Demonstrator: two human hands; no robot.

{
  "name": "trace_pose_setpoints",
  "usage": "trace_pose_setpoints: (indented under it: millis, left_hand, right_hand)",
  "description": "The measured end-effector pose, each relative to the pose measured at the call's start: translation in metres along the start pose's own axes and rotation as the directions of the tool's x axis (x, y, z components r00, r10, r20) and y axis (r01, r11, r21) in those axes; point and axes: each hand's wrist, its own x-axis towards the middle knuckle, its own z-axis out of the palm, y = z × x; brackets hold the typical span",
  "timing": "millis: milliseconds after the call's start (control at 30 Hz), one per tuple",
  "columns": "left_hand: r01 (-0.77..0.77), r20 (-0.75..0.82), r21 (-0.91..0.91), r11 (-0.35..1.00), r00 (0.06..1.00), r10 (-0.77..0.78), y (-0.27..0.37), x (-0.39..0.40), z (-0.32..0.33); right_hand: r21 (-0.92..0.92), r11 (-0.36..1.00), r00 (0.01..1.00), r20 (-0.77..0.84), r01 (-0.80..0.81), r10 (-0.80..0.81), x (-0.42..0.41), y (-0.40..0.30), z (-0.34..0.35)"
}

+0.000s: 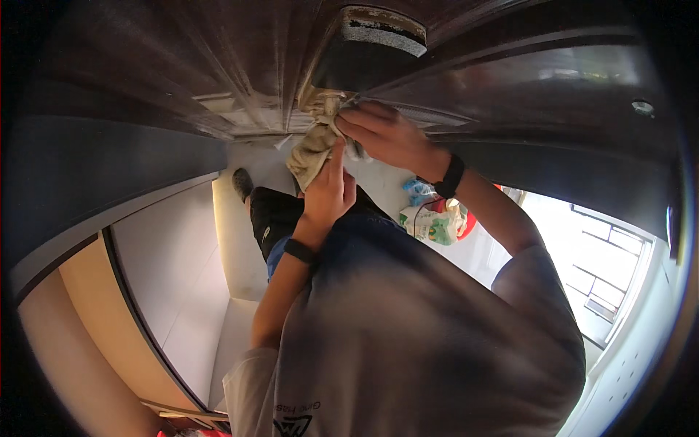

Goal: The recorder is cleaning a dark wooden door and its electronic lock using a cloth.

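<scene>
A beige, dirt-stained cloth [312, 152] is draped over and around the handle [331, 104] of a door lock. Only a short metallic stub of that handle shows above the folds. My left hand [332, 191] grips the cloth from below, index finger pointing up along it. From the right, my right hand [385, 134] pinches the cloth close to the handle, its fingertips partly hidden behind the folds. Above both hands, the lock's black housing [360, 63] juts from the dark brown door [235, 49]; its top edge looks worn or dusty.
A peephole [643, 107] sits in the door at right. On the floor behind me to the right are a white-and-green plastic bag [434, 223], a blue plastic bag [419, 190] and a red container [468, 223]. A pale panelled wall [175, 284] stands left, a bright window [606, 262] right.
</scene>
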Motion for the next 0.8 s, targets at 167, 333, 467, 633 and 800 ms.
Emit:
trace_pose_setpoints:
  millis: [167,333,467,633,800]
  left_hand:
    - [0.133,0.092,-0.07,0.989,0.988,-0.126,0.003,0.0,-0.013]
    - [0.031,0.15,-0.046,0.998,0.988,-0.023,0.007,0.003,-0.003]
    - [0.042,0.168,-0.072,0.996,0.985,-0.03,0.007,-0.001,0.0]
    - [0.012,0.075,0.011,1.0,0.997,-0.013,-0.006,-0.001,-0.011]
    - [0.074,0.098,0.004,0.997,0.992,-0.074,-0.006,0.002,-0.021]
  right_hand:
    - [-0.004,0.999,0.998,-0.043,0.041,-0.041,0.015,-0.004,0.005]
    - [-0.023,1.0,0.999,0.051,0.001,0.0,-0.013,0.002,0.002]
    - [-0.034,0.999,1.0,0.019,0.024,-0.024,-0.017,0.006,-0.004]
    - [-0.06,0.994,0.995,-0.01,0.096,-0.097,0.008,0.003,-0.003]
    - [0.006,0.994,0.994,-0.032,0.108,-0.107,0.02,0.001,0.012]
